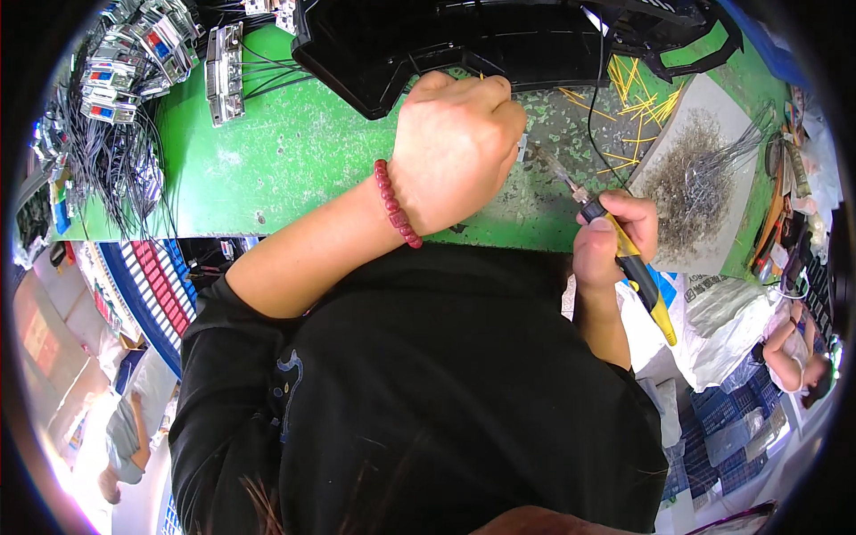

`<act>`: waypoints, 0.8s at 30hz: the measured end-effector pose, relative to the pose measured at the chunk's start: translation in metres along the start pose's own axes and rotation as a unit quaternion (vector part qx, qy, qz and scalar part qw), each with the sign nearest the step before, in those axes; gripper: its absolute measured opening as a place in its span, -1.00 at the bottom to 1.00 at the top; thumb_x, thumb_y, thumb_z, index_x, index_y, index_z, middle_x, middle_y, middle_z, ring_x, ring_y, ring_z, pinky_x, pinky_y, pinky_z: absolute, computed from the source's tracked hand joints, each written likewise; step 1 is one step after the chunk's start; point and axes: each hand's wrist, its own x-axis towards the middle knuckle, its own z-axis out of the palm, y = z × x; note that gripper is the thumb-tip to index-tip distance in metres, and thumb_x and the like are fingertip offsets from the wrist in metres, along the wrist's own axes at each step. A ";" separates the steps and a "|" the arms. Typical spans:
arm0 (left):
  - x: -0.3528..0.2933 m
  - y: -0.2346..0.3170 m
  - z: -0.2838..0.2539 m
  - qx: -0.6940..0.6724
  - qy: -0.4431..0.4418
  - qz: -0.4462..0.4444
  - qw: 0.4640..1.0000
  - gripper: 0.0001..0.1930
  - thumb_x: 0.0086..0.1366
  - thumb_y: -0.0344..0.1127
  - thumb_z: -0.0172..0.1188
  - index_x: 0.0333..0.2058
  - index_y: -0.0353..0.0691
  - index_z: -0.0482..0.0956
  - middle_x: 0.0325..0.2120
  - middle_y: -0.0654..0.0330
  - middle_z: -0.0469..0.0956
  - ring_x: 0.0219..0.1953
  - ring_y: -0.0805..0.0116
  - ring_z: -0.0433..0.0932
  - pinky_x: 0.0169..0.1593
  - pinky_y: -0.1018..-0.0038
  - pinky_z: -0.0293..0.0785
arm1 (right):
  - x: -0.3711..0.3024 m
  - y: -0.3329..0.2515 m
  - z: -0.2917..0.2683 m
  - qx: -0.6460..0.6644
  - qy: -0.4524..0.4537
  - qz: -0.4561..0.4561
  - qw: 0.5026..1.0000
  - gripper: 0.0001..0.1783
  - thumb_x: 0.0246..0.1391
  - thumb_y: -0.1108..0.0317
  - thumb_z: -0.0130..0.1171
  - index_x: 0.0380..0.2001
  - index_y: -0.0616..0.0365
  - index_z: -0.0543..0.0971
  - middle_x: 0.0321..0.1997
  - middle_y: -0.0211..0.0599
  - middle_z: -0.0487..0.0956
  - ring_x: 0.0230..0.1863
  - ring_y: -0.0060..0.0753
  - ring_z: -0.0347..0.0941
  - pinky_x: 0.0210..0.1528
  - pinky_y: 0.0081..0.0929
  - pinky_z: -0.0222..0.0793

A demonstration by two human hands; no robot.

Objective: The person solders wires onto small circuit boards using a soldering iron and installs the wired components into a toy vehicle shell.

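Note:
My right hand [615, 236] is wrapped round a yellow and black soldering iron [635, 267]. Its metal tip points up and left, toward my left hand [459, 152]. That hand is curled closed above the green bench, knuckles up, beside the near edge of a large black plastic housing [464, 45]. A small pale piece [523, 144] shows at its right side. The fingertips are turned under, so what they grip is hidden. A red bead bracelet [392, 205] circles my left wrist.
Metal connector parts with black wires [116, 98] pile up at the far left, with another connector [225, 76] beside them. Thin yellow sticks [637, 98] lie scattered at the right. A grey board [700, 178] there carries dark residue. Two people sit farther off.

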 end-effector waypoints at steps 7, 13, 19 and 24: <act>0.001 0.001 -0.001 0.003 0.000 0.001 1.000 -0.92 -0.07 -0.49 0.23 -0.61 -0.19 0.49 -0.58 0.25 0.44 -0.53 0.27 0.49 -0.36 0.39 0.37 | 0.002 -0.004 0.001 0.052 -0.024 0.025 0.998 -0.70 0.01 0.30 0.30 -0.31 0.23 0.44 -0.47 -0.44 0.41 -0.49 -0.70 0.22 -0.42 -0.69 0.11; 0.001 0.000 -0.001 0.001 0.000 0.001 1.000 -0.92 -0.07 -0.49 0.22 -0.61 -0.20 0.49 -0.60 0.24 0.43 -0.54 0.27 0.49 -0.36 0.39 0.37 | 0.004 -0.010 0.002 0.037 -0.033 0.056 0.997 -0.69 -0.01 0.30 0.31 -0.30 0.22 0.44 -0.47 -0.46 0.41 -0.48 -0.70 0.23 -0.41 -0.70 0.13; 0.002 0.001 -0.001 -0.001 -0.004 0.003 1.000 -0.92 -0.06 -0.48 0.23 -0.61 -0.20 0.49 -0.59 0.24 0.44 -0.55 0.26 0.49 -0.36 0.39 0.38 | 0.005 -0.009 0.001 -0.010 -0.050 0.039 0.998 -0.68 -0.03 0.29 0.33 -0.30 0.23 0.46 -0.47 -0.47 0.41 -0.48 -0.70 0.24 -0.42 -0.70 0.13; 0.001 -0.001 -0.001 0.004 -0.001 0.007 1.000 -0.92 -0.06 -0.48 0.23 -0.61 -0.20 0.49 -0.59 0.24 0.44 -0.54 0.26 0.49 -0.37 0.38 0.38 | 0.005 -0.007 0.000 0.000 -0.065 0.029 0.997 -0.68 -0.02 0.29 0.33 -0.30 0.23 0.45 -0.46 -0.45 0.43 -0.50 -0.70 0.22 -0.43 -0.69 0.12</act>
